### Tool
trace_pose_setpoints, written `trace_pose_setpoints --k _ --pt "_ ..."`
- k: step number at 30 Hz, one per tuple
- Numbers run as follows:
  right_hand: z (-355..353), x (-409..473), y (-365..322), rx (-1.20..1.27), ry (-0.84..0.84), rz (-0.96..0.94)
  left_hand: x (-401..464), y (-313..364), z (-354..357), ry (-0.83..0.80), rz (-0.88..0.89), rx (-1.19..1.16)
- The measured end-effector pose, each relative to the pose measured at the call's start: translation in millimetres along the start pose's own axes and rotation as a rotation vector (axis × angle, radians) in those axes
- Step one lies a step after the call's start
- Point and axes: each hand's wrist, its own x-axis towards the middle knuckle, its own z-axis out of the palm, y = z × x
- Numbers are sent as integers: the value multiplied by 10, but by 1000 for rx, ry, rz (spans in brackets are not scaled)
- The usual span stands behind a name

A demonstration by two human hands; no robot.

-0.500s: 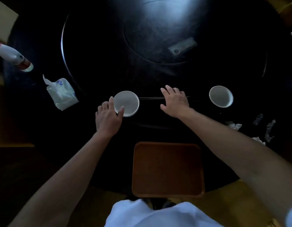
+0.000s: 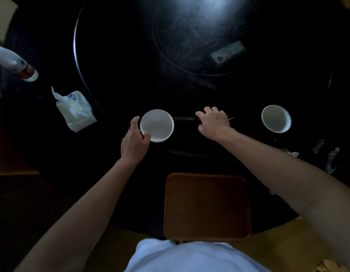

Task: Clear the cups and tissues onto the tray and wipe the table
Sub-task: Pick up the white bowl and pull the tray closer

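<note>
The left hand [image 2: 133, 142] now grips the left cup [image 2: 157, 125]; right hand [image 2: 214, 122] fingers have curled onto chopsticks [image 2: 184, 118].

Left arm: extended forward from lower left, forearm bare. Your left hand [image 2: 133, 142] grips the white cup [image 2: 157, 125]: thumb on the near rim, fingers curled round its left wall. Right arm: extended from lower right, forearm bare, wrist near straight. Your right hand [image 2: 214, 122] is palm down, fingers bent over the thin sticks [image 2: 184, 118]; in this dim light it may be pinching them, not confirmed. Your hands are apart, not touching.
</note>
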Motion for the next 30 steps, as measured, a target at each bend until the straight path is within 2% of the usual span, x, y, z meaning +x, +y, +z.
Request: trace_pose_setpoints --k 3,7,10,18,24,30 --pt "-13 20 -1 -10 40 4 29 -41 29 -53 -62 -56" --pt "-41 61 -10 43 24 32 83 -62 74 -140 -254 -454" --pt "-58 96 -2 38 14 16 83 -80 91 -144 -277 -552" --pt "-193 259 -37 -154 -79 -130 49 -127 64 -125 -263 -588" --pt "-207 295 -57 -133 -124 -163 32 -213 29 -101 -275 -583" --pt "-126 284 -39 -131 -94 -184 -21 -283 19 -99 -285 -596"
